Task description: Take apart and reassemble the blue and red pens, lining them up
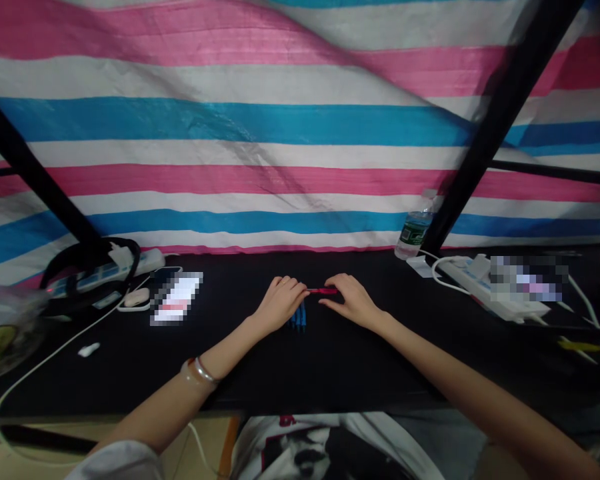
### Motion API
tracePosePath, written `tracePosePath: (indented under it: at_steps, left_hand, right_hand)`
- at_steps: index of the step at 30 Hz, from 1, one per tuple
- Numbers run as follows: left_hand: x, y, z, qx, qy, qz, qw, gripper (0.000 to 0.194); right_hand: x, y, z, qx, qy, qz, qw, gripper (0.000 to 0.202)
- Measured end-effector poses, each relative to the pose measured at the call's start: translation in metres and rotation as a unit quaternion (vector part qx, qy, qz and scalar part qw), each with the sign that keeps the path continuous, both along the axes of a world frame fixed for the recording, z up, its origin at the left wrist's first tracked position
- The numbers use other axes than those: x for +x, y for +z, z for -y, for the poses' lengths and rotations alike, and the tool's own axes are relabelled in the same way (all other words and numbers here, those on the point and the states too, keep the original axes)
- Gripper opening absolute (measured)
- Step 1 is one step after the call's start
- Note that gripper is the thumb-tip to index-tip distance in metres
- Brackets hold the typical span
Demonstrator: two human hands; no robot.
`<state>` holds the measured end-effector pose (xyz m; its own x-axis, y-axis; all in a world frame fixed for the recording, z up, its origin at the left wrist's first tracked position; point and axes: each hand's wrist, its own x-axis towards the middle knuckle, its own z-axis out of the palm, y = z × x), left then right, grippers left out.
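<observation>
A slim red pen-like stick (323,291) lies crosswise between my hands, its thin left end at the fingertips of my left hand (283,300). The fingers of that hand are closed together and seem to pinch this end, though the thumb is hidden. Around the stick's right end curves my right hand (351,300), thumb and index finger apart; I cannot tell whether it touches the stick. Just below, partly covered by my left hand, several slim blue sticks (299,317) lie side by side on the black table (350,373).
A blurred-out bright phone-like screen (177,299), a white earbud (89,349) and a power strip (145,261) are on the left. A water bottle (414,230) and another power strip (500,293) with cables stand right. Behind hangs a striped sheet (260,123).
</observation>
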<state>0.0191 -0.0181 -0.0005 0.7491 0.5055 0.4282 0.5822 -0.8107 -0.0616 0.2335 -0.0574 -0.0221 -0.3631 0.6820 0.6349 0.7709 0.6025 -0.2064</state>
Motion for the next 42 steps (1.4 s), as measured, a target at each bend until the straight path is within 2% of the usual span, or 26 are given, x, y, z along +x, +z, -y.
tracePosePath:
  at_steps: [2, 8, 18, 23, 29, 35, 38, 42]
  left_hand:
    - [0.0, 0.0, 0.0, 0.001, -0.005, -0.001, 1.0, 0.032]
    - [0.0, 0.001, 0.001, -0.001, -0.011, -0.012, 1.0, 0.033]
    - [0.001, 0.001, 0.002, -0.034, -0.011, -0.006, 0.999, 0.037]
    - [0.0, -0.001, 0.0, -0.039, -0.007, 0.009, 0.999, 0.035]
    - [-0.002, 0.0, -0.001, -0.043, -0.004, 0.032, 0.999, 0.03]
    - [-0.002, 0.0, 0.0, -0.057, 0.006, 0.054, 0.997, 0.027]
    - [-0.002, -0.001, -0.001, -0.081, 0.018, 0.085, 0.993, 0.026]
    - [-0.002, -0.004, -0.004, -0.158, 0.015, 0.158, 0.975, 0.026]
  right_hand:
    - [-0.001, 0.002, 0.001, -0.006, 0.002, 0.012, 1.0, 0.031]
    - [-0.004, 0.005, 0.002, -0.018, 0.014, 0.063, 0.998, 0.025]
    - [0.0, -0.001, -0.001, 0.012, 0.013, 0.013, 1.0, 0.012]
    - [0.004, -0.007, -0.004, 0.034, 0.004, 0.005, 0.999, 0.019]
    - [0.005, -0.01, -0.005, 0.068, 0.009, 0.042, 0.997, 0.034]
    - [0.004, -0.01, -0.005, 0.072, -0.014, 0.027, 0.997, 0.032]
    - [0.005, -0.01, -0.005, 0.067, -0.025, -0.001, 0.997, 0.033]
    - [0.006, -0.01, -0.006, 0.062, -0.039, -0.043, 0.996, 0.034]
